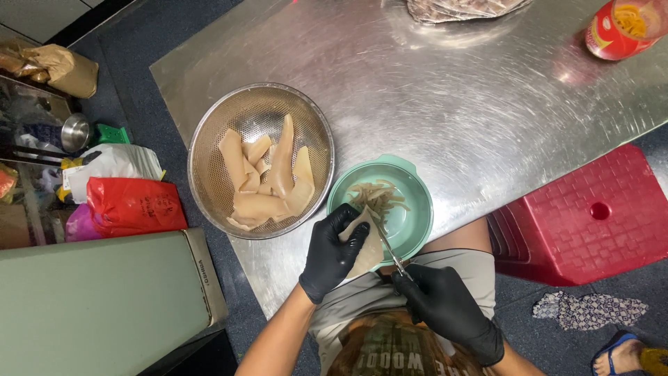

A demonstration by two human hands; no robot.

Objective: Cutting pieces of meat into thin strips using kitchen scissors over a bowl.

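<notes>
The left hand [332,254], in a black glove, has its fingers clenched around a pale, flat, floppy sheet [367,245] and holds it up over the near rim of the green bowl [417,202], which sits at the desk's [445,104] near edge. The sheet's long axis runs from the left fingers toward the person's lap, slightly slanted, with its upper end over the bowl.

The right hand [445,306], also gloved, lies just right of and nearer the body than the sheet. Its fingers are closed in the handles of scissors [390,252], whose thin blades point up and left, away from the body, and meet the sheet's right edge. How far apart the blades stand is too small to tell. So the blades run nearly along the sheet's long side, and the sheet lies up and left of the right fingers, touching the blades, while the left hand grips its opposite edge.

Thin pale strips [379,196] lie in the bowl directly beyond the blades. Just left of the bowl, touching or nearly touching it, stands a metal colander [209,139] with more uncut sheets [268,184] piled in it, nearer the left hand than the right. A red stool [591,216] stands off the desk's right near edge, well apart from both hands.
</notes>
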